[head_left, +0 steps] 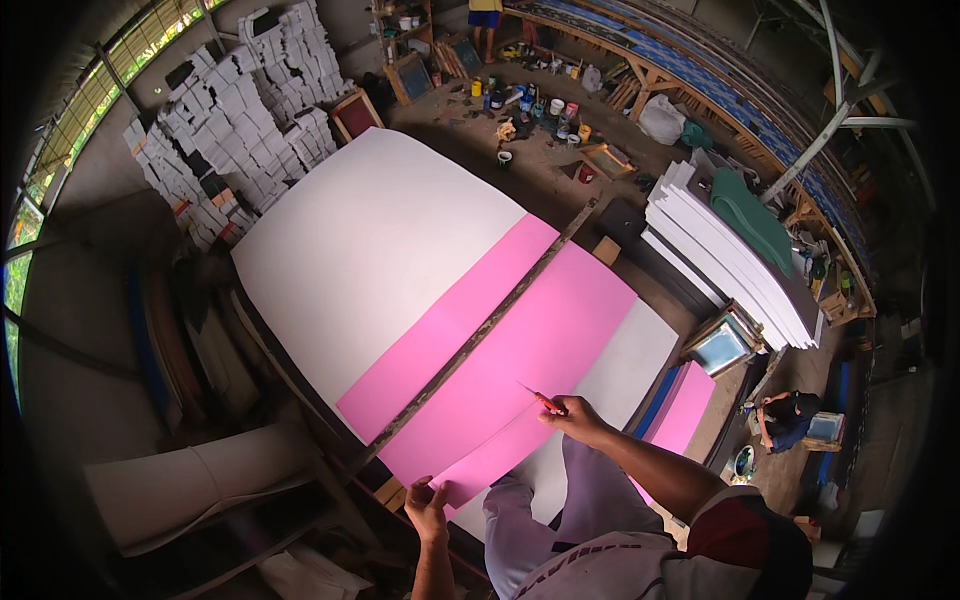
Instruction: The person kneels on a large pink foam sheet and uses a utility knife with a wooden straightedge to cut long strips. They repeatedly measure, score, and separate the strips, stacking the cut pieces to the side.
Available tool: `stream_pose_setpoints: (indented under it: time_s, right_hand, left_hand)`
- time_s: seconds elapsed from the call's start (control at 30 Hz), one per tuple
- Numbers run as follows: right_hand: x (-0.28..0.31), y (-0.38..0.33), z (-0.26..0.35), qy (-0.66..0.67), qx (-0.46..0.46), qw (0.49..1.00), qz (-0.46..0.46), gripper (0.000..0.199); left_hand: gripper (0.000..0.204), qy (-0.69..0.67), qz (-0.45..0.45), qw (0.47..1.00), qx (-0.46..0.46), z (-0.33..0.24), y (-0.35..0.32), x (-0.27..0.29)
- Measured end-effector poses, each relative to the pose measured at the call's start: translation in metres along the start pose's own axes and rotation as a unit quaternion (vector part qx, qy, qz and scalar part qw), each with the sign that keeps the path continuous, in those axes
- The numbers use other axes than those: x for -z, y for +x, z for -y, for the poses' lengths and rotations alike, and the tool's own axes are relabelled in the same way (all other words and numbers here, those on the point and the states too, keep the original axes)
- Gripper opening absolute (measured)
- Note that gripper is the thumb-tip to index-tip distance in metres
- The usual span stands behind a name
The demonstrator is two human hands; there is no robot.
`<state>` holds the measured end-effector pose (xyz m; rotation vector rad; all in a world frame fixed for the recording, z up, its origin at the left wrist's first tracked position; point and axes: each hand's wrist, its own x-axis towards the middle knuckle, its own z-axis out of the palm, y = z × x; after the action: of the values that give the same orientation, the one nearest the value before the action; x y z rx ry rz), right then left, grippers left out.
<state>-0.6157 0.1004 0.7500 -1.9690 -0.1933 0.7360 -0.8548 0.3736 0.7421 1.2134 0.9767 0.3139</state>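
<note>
A pink sheet [560, 300] lies on a large white sheet [370, 220] that spreads over a low work surface. Across the pink runs a long dark, worn straight bar [480, 330]. My right hand [580, 422] is closed around a red-handled cutter knife [548, 403], its thin blade pointing up and left over the pink sheet. A cut line crosses the pink from beside my left hand toward the knife. At the near left edge, my left hand [428, 508] pinches the border of the pink sheet between thumb and fingers.
Stacked white blocks [240, 110] stand at the far left. Paint pots [557, 106] and tools cover the floor beyond. White sheets with a green cloth [750, 215] are piled at the right. One person [785, 420] sits low at the right; another [485, 20] stands far back. A rolled sheet [200, 475] lies left.
</note>
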Motion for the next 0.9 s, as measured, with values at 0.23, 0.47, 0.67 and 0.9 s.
stream_pose_setpoints:
  time_s: [0.23,0.47,0.67,0.9]
  right_hand:
    - [0.022,-0.046,0.047,0.092,0.061,0.991,-0.076,0.028]
    - [0.061,-0.029,0.018,0.107,0.022,0.983,-0.151,0.033]
    - [0.094,0.013,0.011,0.122,-0.055,0.973,-0.186,0.033]
    - [0.151,0.097,0.026,0.099,-0.096,0.960,-0.243,0.032]
  left_hand:
    - [0.022,-0.033,0.097,0.994,0.029,-0.072,-0.006,-0.004]
    - [0.032,0.060,0.154,0.986,-0.038,-0.105,0.035,-0.068]
    - [0.038,0.174,0.184,0.966,-0.058,-0.140,0.090,-0.144]
    - [0.034,0.247,0.241,0.936,-0.070,-0.184,0.181,-0.258]
